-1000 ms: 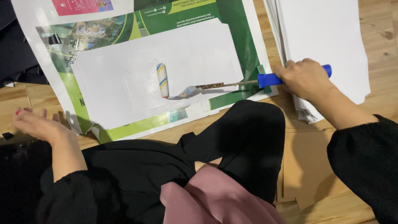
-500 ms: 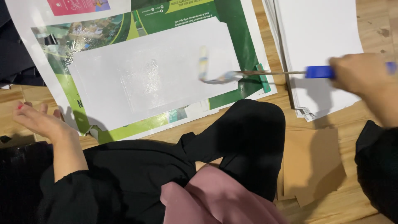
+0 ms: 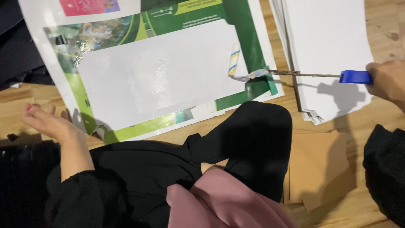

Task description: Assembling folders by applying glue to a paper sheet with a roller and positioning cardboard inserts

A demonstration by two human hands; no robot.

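Observation:
My right hand (image 3: 389, 81) grips the blue handle (image 3: 355, 77) of a small paint roller (image 3: 234, 60). Its striped sleeve rests at the right edge of a white sheet (image 3: 156, 76), which has a wet, shiny patch in its middle. The sheet lies on a large green printed poster (image 3: 249, 25) spread on the wooden floor. My left hand (image 3: 46, 122) lies open on the floor at the poster's lower left corner, fingers spread, holding nothing.
A stack of white paper (image 3: 329, 46) lies to the right of the poster, under the roller's metal shaft. Brown cardboard pieces (image 3: 320, 169) sit at the lower right. My black-clothed knee (image 3: 253, 139) and pink cloth (image 3: 219, 202) fill the foreground.
My right hand has pulled the roller rightward, from the sheet's middle to its right edge, and the hand itself has moved out toward the frame's right side. The left hand stayed put.

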